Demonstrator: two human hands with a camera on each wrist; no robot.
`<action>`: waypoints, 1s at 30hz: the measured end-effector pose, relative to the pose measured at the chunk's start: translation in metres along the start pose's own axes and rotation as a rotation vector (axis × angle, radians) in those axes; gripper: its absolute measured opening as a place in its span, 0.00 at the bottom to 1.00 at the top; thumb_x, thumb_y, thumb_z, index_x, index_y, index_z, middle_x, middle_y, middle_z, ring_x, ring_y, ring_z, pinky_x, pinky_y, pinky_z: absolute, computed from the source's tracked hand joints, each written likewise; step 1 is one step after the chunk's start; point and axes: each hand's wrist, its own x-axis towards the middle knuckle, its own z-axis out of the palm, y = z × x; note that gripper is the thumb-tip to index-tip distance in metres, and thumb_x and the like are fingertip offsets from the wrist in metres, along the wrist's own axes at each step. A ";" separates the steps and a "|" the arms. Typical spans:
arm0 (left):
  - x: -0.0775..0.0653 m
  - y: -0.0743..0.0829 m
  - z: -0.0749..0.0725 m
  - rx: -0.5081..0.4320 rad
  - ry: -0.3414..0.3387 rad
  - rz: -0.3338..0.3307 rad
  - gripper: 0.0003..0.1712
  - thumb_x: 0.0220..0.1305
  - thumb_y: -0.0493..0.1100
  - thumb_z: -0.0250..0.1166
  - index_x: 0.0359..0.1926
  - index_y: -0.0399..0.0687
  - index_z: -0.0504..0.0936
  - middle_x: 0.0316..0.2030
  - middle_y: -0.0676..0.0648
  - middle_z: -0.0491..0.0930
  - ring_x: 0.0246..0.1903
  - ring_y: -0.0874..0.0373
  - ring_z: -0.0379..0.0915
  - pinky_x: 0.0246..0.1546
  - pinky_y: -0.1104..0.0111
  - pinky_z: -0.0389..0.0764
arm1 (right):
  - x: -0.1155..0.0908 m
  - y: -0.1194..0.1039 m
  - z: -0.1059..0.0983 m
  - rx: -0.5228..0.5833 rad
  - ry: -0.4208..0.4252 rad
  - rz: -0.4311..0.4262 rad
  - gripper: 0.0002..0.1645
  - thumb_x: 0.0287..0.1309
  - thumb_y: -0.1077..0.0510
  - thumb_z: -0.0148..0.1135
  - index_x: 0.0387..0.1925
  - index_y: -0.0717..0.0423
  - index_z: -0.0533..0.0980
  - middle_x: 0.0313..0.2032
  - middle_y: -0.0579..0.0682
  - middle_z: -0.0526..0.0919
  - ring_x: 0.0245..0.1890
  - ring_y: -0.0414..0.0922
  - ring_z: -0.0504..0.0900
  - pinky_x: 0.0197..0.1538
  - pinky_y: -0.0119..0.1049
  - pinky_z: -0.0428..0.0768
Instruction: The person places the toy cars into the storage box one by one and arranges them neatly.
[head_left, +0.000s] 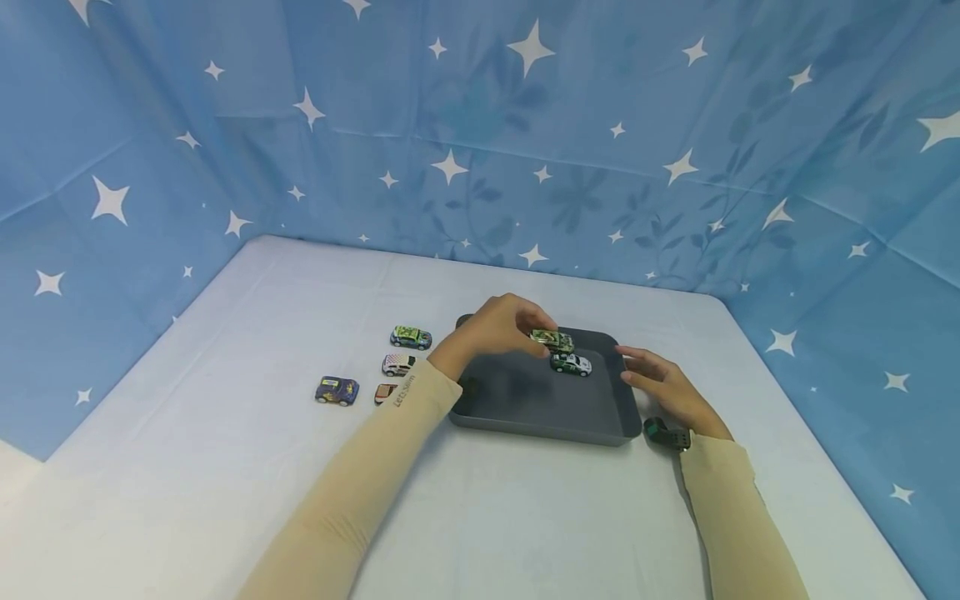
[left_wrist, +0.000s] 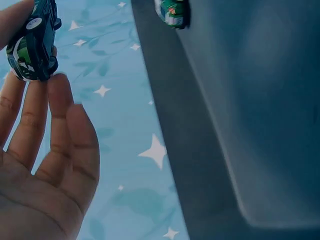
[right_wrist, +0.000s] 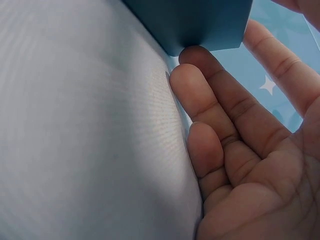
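My left hand [head_left: 501, 325] pinches a green camouflage toy car [head_left: 555, 339] between thumb and fingers over the dark grey tray [head_left: 543, 428]. In the left wrist view the held toy car [left_wrist: 34, 52] shows its dark underside and wheels. Just below it, a white-and-green toy car [head_left: 572, 365] sits inside the tray. At the tray's right wall is my right hand [head_left: 666, 385], its fingers loosely extended. The right wrist view has its fingertips [right_wrist: 192, 82] by the tray's outer corner, with the hand's edge along the white cloth.
Left of the tray stand a green-and-blue toy car [head_left: 411, 337], a white toy car [head_left: 397, 364], a purple toy car [head_left: 337, 390] and an orange toy car [head_left: 384, 392], partly hidden by my left sleeve. A blue star-patterned curtain [head_left: 480, 125] surrounds the table.
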 end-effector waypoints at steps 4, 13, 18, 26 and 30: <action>0.005 -0.004 0.008 -0.012 0.004 -0.014 0.22 0.64 0.39 0.81 0.59 0.48 0.91 0.56 0.49 0.89 0.58 0.53 0.83 0.59 0.63 0.83 | 0.000 0.000 0.000 -0.005 -0.002 -0.019 0.37 0.81 0.54 0.60 0.82 0.63 0.62 0.76 0.72 0.67 0.71 0.70 0.73 0.72 0.72 0.67; 0.013 -0.011 0.024 -0.012 0.019 -0.039 0.22 0.64 0.40 0.81 0.59 0.49 0.91 0.53 0.50 0.89 0.50 0.57 0.82 0.52 0.65 0.83 | 0.001 0.001 0.000 0.006 -0.008 0.002 0.38 0.81 0.52 0.60 0.82 0.62 0.62 0.77 0.71 0.66 0.72 0.72 0.71 0.74 0.71 0.66; 0.018 -0.011 0.033 -0.011 0.022 -0.050 0.22 0.62 0.40 0.82 0.58 0.49 0.91 0.54 0.49 0.90 0.54 0.55 0.83 0.56 0.62 0.83 | 0.000 -0.001 -0.001 0.001 -0.010 0.002 0.38 0.81 0.53 0.60 0.82 0.63 0.62 0.77 0.72 0.65 0.73 0.71 0.70 0.74 0.69 0.67; 0.024 -0.009 0.045 0.014 0.033 -0.100 0.21 0.61 0.41 0.83 0.56 0.50 0.93 0.57 0.48 0.89 0.60 0.52 0.83 0.64 0.57 0.82 | -0.001 -0.003 0.000 0.027 -0.018 -0.011 0.38 0.81 0.55 0.59 0.83 0.63 0.60 0.77 0.73 0.64 0.74 0.72 0.68 0.73 0.72 0.66; 0.028 -0.011 0.049 0.027 0.036 -0.119 0.20 0.61 0.42 0.84 0.55 0.51 0.93 0.55 0.49 0.90 0.59 0.53 0.84 0.64 0.58 0.82 | -0.001 -0.003 0.000 0.029 -0.017 0.004 0.38 0.81 0.54 0.60 0.82 0.63 0.61 0.78 0.73 0.63 0.75 0.72 0.66 0.74 0.73 0.64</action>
